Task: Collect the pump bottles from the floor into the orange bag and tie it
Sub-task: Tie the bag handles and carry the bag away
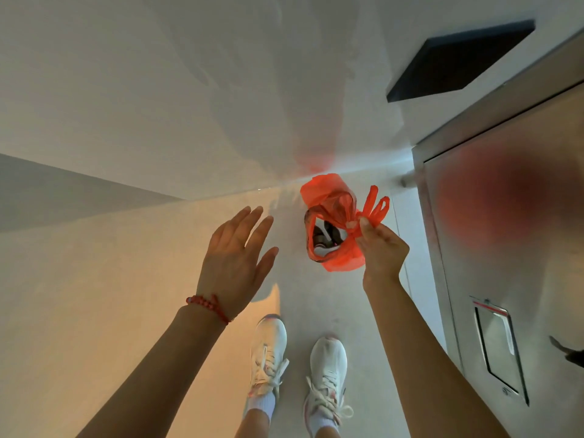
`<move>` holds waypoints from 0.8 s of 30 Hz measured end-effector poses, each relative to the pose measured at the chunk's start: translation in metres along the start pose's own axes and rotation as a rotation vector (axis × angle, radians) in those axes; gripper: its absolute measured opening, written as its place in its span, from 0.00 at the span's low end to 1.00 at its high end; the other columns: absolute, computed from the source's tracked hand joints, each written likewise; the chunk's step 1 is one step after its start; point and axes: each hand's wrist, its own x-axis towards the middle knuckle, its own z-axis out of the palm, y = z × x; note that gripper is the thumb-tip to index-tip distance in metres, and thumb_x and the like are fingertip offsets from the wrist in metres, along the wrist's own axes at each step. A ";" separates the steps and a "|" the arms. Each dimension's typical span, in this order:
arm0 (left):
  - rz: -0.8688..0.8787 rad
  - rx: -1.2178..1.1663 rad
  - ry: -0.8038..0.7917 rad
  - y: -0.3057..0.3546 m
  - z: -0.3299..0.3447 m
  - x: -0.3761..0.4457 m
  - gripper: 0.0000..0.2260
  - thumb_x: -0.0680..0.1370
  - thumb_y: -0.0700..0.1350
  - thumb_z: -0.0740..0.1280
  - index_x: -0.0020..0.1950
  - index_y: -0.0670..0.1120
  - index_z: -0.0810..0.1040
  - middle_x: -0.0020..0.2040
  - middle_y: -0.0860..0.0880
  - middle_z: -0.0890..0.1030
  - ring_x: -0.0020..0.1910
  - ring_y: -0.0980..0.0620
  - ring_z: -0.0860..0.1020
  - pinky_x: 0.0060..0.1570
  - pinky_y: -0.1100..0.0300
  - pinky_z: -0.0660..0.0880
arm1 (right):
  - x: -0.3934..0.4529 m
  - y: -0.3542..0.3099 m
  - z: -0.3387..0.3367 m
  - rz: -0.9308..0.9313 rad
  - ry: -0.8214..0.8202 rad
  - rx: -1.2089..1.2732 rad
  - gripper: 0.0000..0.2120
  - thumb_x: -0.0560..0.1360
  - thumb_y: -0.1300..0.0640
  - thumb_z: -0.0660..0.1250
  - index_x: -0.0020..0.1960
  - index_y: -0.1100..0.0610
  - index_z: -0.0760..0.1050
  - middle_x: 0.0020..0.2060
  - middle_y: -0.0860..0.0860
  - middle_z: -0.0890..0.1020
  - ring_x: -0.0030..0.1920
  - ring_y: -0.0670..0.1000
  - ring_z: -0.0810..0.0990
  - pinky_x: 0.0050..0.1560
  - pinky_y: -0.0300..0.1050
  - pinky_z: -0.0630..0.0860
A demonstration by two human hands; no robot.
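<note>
The orange bag (335, 203) hangs above the floor near the wall, its handles knotted together with two loops sticking up. My right hand (380, 251) pinches the bag at the knot and holds it up. Through a gap in the bag I see dark and white pump bottles (325, 237) inside. My left hand (235, 257) hovers to the left of the bag, fingers spread, holding nothing. A red bead bracelet sits on that wrist.
A steel door (505, 248) with a recessed handle plate (496, 346) stands on the right. White wall ahead with a dark panel (458, 61) high up. My two white sneakers (268, 352) stand on the pale floor below the bag.
</note>
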 end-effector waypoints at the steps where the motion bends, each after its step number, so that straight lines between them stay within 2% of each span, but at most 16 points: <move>1: -0.007 -0.002 -0.019 0.000 0.004 -0.001 0.22 0.77 0.52 0.54 0.62 0.40 0.73 0.62 0.37 0.76 0.61 0.36 0.73 0.57 0.41 0.71 | 0.003 0.001 0.000 -0.003 0.004 -0.008 0.06 0.72 0.62 0.68 0.45 0.65 0.80 0.24 0.40 0.81 0.39 0.48 0.79 0.46 0.38 0.74; 4: -0.010 0.003 -0.052 0.000 0.012 -0.002 0.22 0.77 0.53 0.52 0.62 0.40 0.73 0.62 0.37 0.76 0.61 0.36 0.73 0.57 0.41 0.71 | 0.009 0.002 0.002 -0.007 0.018 0.000 0.03 0.71 0.63 0.69 0.40 0.62 0.81 0.23 0.42 0.80 0.38 0.49 0.77 0.44 0.38 0.74; 6: -0.008 -0.004 -0.064 0.003 0.016 -0.003 0.23 0.78 0.53 0.50 0.62 0.40 0.73 0.62 0.37 0.76 0.61 0.36 0.73 0.57 0.41 0.71 | 0.012 0.001 0.005 -0.012 0.024 0.013 0.02 0.71 0.63 0.69 0.42 0.59 0.81 0.24 0.42 0.81 0.37 0.47 0.78 0.44 0.37 0.75; 11: 0.009 -0.019 -0.053 0.008 0.017 0.001 0.24 0.79 0.54 0.48 0.62 0.40 0.73 0.62 0.38 0.76 0.63 0.38 0.73 0.59 0.42 0.70 | 0.019 -0.002 0.007 -0.044 0.028 -0.001 0.05 0.71 0.63 0.69 0.43 0.55 0.81 0.27 0.40 0.82 0.37 0.45 0.80 0.43 0.34 0.76; 15: 0.018 -0.023 -0.040 0.012 0.014 0.004 0.25 0.79 0.54 0.47 0.62 0.40 0.73 0.62 0.37 0.76 0.62 0.38 0.73 0.58 0.42 0.70 | 0.019 -0.003 0.001 -0.054 0.074 0.017 0.08 0.70 0.64 0.70 0.40 0.51 0.81 0.27 0.38 0.82 0.35 0.39 0.81 0.37 0.29 0.75; 17: 0.012 -0.023 -0.040 0.014 0.013 0.004 0.26 0.79 0.55 0.46 0.62 0.40 0.73 0.62 0.37 0.76 0.62 0.38 0.73 0.58 0.41 0.70 | 0.016 -0.002 -0.005 -0.053 0.094 0.012 0.09 0.70 0.63 0.70 0.39 0.49 0.81 0.28 0.39 0.83 0.38 0.41 0.82 0.41 0.32 0.76; 19: 0.005 -0.024 -0.052 0.015 0.012 0.004 0.27 0.79 0.55 0.45 0.62 0.40 0.73 0.62 0.38 0.76 0.62 0.38 0.73 0.58 0.41 0.70 | 0.013 -0.001 -0.010 -0.052 0.105 -0.003 0.08 0.70 0.62 0.70 0.40 0.49 0.81 0.33 0.41 0.83 0.44 0.47 0.82 0.51 0.42 0.77; 21: 0.005 -0.018 -0.059 0.017 0.012 0.002 0.26 0.79 0.56 0.45 0.62 0.40 0.73 0.62 0.38 0.76 0.62 0.38 0.73 0.58 0.41 0.70 | 0.009 0.000 -0.014 -0.054 0.102 -0.004 0.07 0.71 0.64 0.69 0.46 0.54 0.81 0.39 0.48 0.84 0.49 0.53 0.82 0.57 0.49 0.75; 24: 0.006 -0.025 -0.063 0.020 0.011 -0.002 0.27 0.79 0.56 0.45 0.62 0.40 0.73 0.62 0.38 0.76 0.61 0.38 0.74 0.58 0.41 0.70 | 0.003 0.001 -0.020 -0.031 0.098 0.000 0.12 0.71 0.66 0.69 0.55 0.63 0.78 0.48 0.56 0.82 0.53 0.55 0.81 0.61 0.52 0.73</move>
